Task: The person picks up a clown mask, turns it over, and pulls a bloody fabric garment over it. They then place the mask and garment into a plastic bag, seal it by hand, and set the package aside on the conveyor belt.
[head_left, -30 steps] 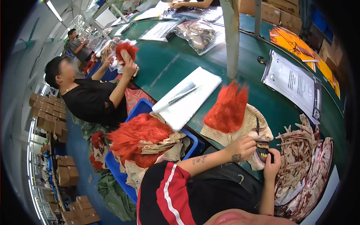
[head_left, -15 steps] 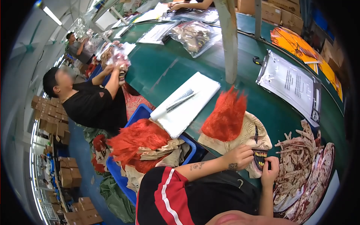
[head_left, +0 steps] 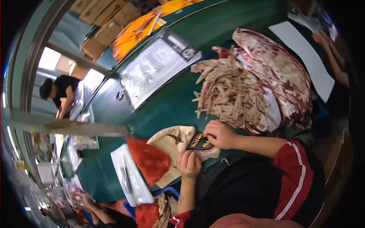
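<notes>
A pale wrinkled mask [head_left: 173, 138] with red hair [head_left: 150, 161] and a dark mouth full of yellow teeth lies on the green table in front of me. My left hand [head_left: 189, 163], its wrist tattooed, is closed on the mask's edge just below the mouth. On the other side of the mouth, my right hand [head_left: 220, 134] pinches the mask with bent fingers. Both fingertips touch the mask, and its material between them is partly hidden.
Blood-stained pale hand-shaped pieces [head_left: 232, 91] are heaped beyond my right hand. White sheets [head_left: 129, 174] lie at the left, above a blue bin [head_left: 173, 192]. A plastic-covered sheet [head_left: 156, 68] lies farther back. Co-workers [head_left: 66, 93] are at the left; another person's arms [head_left: 332, 57] show at right.
The view has swung to the right, so the heap now shows at the upper middle and the blue bin lower down. Both hands remain at the mask's mouth.
</notes>
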Demonstrator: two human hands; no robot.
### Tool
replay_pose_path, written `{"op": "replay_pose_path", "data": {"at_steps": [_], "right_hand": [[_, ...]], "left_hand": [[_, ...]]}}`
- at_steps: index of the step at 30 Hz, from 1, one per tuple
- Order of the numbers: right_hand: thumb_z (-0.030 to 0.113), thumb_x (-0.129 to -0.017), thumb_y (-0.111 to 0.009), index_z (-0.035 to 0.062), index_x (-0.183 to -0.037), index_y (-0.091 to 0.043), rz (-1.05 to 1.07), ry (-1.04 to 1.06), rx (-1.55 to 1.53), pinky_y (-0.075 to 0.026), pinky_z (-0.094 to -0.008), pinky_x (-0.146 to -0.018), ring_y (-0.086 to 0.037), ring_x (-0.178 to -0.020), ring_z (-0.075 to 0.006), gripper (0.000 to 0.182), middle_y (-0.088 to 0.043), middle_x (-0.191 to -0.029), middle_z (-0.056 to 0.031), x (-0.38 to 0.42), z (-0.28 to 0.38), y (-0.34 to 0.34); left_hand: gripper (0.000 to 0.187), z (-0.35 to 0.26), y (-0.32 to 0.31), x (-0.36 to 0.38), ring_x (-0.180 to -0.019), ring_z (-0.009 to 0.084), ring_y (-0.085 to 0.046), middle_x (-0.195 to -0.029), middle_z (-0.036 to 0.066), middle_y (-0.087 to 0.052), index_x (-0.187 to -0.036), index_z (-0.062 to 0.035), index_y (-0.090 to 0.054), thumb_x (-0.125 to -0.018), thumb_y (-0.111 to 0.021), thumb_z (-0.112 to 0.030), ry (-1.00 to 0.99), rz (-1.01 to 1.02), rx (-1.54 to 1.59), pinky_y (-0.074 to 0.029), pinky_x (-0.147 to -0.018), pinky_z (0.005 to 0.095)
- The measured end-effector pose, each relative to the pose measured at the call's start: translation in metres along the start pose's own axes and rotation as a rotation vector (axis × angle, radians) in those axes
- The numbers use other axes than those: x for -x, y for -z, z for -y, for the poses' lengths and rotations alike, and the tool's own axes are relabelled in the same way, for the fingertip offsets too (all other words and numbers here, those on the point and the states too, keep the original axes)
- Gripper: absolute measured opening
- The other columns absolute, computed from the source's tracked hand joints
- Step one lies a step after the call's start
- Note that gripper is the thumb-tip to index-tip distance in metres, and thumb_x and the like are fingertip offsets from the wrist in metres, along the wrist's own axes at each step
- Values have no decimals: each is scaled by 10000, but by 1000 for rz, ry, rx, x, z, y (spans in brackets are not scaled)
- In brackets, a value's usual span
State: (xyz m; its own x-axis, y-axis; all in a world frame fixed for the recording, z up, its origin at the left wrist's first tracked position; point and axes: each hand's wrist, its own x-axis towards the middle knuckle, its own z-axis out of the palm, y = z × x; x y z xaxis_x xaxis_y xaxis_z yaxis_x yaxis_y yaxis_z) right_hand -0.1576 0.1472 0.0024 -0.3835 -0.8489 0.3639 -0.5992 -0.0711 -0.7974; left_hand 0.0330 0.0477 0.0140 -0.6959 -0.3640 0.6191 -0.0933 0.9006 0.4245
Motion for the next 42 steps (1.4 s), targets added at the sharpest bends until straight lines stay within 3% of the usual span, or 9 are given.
{"op": "replay_pose_path", "data": {"at_steps": [9, 14, 18, 19, 25, 29, 31, 34, 42], "right_hand": [[1, -781, -605, 52, -889, -642, -100, 1, -152, -485, -346, -779, -576, -818, -258, 125, -641, -883, -69, 6, 5, 4], [-3, -785, -603, 49, -953, -646, -158, 134, -64, -488, -343, -749, -586, -822, -254, 181, -641, -917, -68, 1, 42, 78], [24, -816, -616, 42, -1055, -663, -289, -74, 207, -486, -356, -904, -608, -940, -276, 244, -643, -1093, -97, -21, 34, 178], [74, -830, -620, 40, -1137, -648, -356, -16, 503, -458, -384, -978, -590, -1037, -310, 310, -630, -1167, -112, -24, 19, 200], [116, -845, -605, 85, -1274, -604, -344, -256, 1288, -498, -396, -922, -624, -1025, -326, 431, -669, -1122, -126, -17, -42, 258], [101, -850, -596, 95, -1248, -636, -90, -646, 1116, -537, -364, -774, -668, -858, -295, 400, -701, -976, -129, -18, -36, 268], [77, -863, -576, 105, -1204, -675, -234, -699, 774, -497, -294, -624, -623, -674, -199, 357, -688, -844, -97, -27, -27, 278], [55, -880, -551, 89, -1134, -703, -389, -699, 474, -441, -223, -636, -555, -683, -110, 298, -669, -862, -57, -32, -8, 303], [51, -923, -527, 35, -1112, -674, -650, -174, -86, -407, -186, -644, -517, -698, -71, 240, -649, -870, -22, -35, 51, 323]], "left_hand": [[169, 1, -4, 0, -778, 307, -617, -890, 105, -666, -860, -24, -671, -716, -618, 46, -15, -44, -63, -519, -734, 379], [190, -1, -6, -3, -733, 291, -582, -851, 106, -658, -833, -19, -669, -697, -585, 85, -8, -67, -57, -506, -700, 368], [182, 0, -6, -2, -744, 298, -594, -865, 104, -658, -848, -22, -669, -699, -605, 60, -27, -63, -61, -508, -703, 378], [180, 1, -6, -2, -747, 300, -598, -870, 103, -657, -853, -23, -669, -700, -612, 52, -36, -66, -66, -509, -704, 381], [182, 0, -5, -3, -746, 294, -595, -869, 101, -656, -856, -23, -671, -701, -611, 49, -21, -74, -66, -508, -710, 379], [181, 2, -4, -1, -752, 289, -595, -870, 99, -652, -858, -24, -672, -703, -611, 46, -7, -56, -70, -508, -720, 374], [177, 1, -3, 1, -753, 287, -592, -866, 99, -651, -853, -24, -671, -704, -608, 49, 5, -61, -65, -505, -721, 370], [165, 1, -3, -3, -758, 282, -580, -852, 97, -647, -838, -21, -667, -708, -600, 56, 0, -81, -43, -496, -723, 359], [174, 4, -1, -4, -765, 287, -592, -868, 103, -650, -856, -21, -667, -708, -609, 50, -1, -87, -37, -505, -734, 363]]}}
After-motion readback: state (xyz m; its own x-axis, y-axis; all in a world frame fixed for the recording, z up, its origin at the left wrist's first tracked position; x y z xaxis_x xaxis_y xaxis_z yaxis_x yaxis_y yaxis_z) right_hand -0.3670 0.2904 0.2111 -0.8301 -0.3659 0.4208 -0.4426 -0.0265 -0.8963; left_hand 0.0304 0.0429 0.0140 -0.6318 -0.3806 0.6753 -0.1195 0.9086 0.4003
